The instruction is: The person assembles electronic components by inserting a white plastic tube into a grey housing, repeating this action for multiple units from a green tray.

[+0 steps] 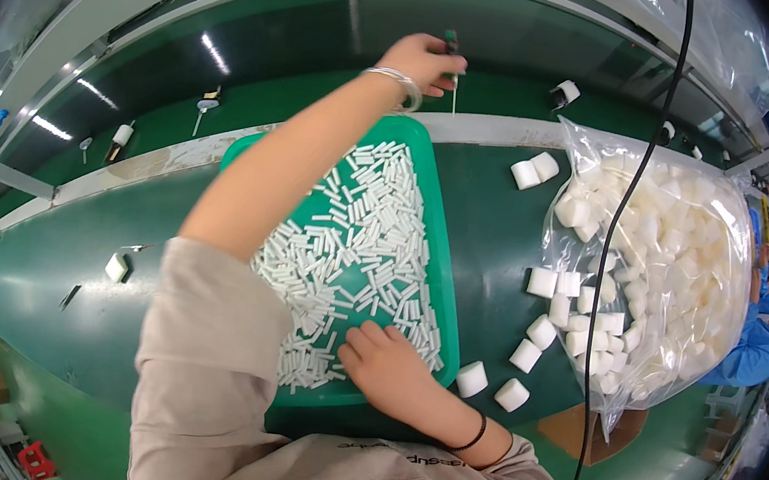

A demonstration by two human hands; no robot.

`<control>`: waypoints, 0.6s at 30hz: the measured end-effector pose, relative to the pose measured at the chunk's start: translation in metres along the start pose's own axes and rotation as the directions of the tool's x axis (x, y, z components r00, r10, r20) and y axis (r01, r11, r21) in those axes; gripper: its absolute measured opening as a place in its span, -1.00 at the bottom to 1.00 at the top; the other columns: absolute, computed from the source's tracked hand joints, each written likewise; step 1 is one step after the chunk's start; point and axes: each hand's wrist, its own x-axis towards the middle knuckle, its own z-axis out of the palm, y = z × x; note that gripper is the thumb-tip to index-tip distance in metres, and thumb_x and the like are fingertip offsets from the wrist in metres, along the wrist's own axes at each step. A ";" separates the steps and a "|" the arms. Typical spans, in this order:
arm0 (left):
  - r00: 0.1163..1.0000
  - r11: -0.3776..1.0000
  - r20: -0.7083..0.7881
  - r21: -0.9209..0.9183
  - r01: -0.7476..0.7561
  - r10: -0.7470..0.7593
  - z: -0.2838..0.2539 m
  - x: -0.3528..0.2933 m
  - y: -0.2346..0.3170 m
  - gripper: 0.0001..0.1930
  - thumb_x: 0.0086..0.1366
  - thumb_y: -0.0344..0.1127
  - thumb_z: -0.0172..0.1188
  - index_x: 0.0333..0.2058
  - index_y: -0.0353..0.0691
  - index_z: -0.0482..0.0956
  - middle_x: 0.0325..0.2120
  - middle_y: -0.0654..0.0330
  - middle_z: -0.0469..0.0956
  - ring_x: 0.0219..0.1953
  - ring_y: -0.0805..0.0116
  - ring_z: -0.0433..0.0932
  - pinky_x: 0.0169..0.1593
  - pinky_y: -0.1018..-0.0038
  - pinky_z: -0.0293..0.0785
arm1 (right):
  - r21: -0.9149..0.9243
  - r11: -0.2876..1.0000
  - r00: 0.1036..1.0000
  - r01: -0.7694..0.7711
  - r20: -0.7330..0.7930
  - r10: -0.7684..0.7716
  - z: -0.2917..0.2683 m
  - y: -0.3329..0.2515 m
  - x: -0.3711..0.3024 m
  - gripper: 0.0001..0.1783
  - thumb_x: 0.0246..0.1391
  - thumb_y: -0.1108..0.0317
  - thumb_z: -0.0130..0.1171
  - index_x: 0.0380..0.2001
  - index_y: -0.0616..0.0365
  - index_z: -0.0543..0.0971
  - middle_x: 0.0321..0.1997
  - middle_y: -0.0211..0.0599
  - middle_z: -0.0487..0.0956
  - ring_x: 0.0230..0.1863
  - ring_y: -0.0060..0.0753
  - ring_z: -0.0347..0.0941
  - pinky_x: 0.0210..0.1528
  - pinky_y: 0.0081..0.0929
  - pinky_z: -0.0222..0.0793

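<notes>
My left hand [424,65] reaches over the far rim of the green tray [450,296]. Its fingers pinch a small part with a dark and green top [451,45] and a thin pale stem pointing down. Many short white tubes [378,211] lie loose in the tray, heaped in places. Low in the tray, at its near right side, my right hand [388,370] rests with curled fingers against the tubes; what they hold, if anything, is hidden.
A clear plastic bag [688,268] of thick white cylinders lies open at right, with several spilled cylinders [543,282] beside it. A black cable [636,185] hangs before it. Beyond the metal rail [503,132], similar small parts [207,105] stand spaced out. One white cylinder [117,268] lies left.
</notes>
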 end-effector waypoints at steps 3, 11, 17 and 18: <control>0.997 0.956 -0.040 -0.288 0.052 -0.066 -0.038 -0.092 0.026 -0.55 0.14 -0.32 0.09 -0.02 -0.29 0.20 -0.16 0.07 0.39 -0.24 0.22 0.50 -0.24 0.44 0.49 | 0.081 0.996 0.997 0.025 -0.077 -0.018 -0.002 0.004 0.001 -0.85 -0.24 0.43 0.01 -0.47 0.13 0.39 -0.39 -0.35 0.34 -0.25 -0.31 0.27 -0.26 -0.44 0.20; 0.981 0.792 -0.185 -0.607 -0.068 -0.058 -0.040 -0.276 -0.025 -0.50 0.16 -0.45 -0.01 0.07 -0.26 0.06 -0.01 0.05 0.25 -0.16 0.18 0.46 -0.16 0.39 0.48 | 0.998 0.048 0.900 0.028 -0.046 0.434 -0.018 0.023 -0.001 -0.97 0.04 0.55 -0.07 -0.40 0.24 0.34 -0.50 -0.23 0.52 -0.45 -0.48 0.49 -0.38 -0.63 0.41; 0.925 0.735 -0.368 -0.603 -0.311 0.090 -0.014 -0.315 -0.044 -0.47 0.13 -0.48 0.02 0.06 -0.25 0.03 -0.02 0.03 0.24 -0.18 0.13 0.46 -0.13 0.32 0.45 | 0.934 0.350 0.866 -0.071 -0.116 0.487 -0.004 0.008 0.002 -0.97 0.02 0.54 -0.04 -0.42 0.26 0.35 -0.52 -0.27 0.52 -0.43 -0.48 0.51 -0.43 -0.68 0.38; 0.925 0.732 -0.369 -0.606 -0.312 0.089 -0.013 -0.316 -0.046 -0.47 0.13 -0.48 0.02 0.06 -0.25 0.03 -0.02 0.03 0.24 -0.18 0.13 0.46 -0.13 0.32 0.45 | 0.854 0.509 0.872 -0.108 -0.164 0.461 -0.002 0.007 0.003 -0.97 0.02 0.54 -0.03 -0.43 0.26 0.35 -0.53 -0.29 0.51 -0.42 -0.49 0.52 -0.45 -0.70 0.37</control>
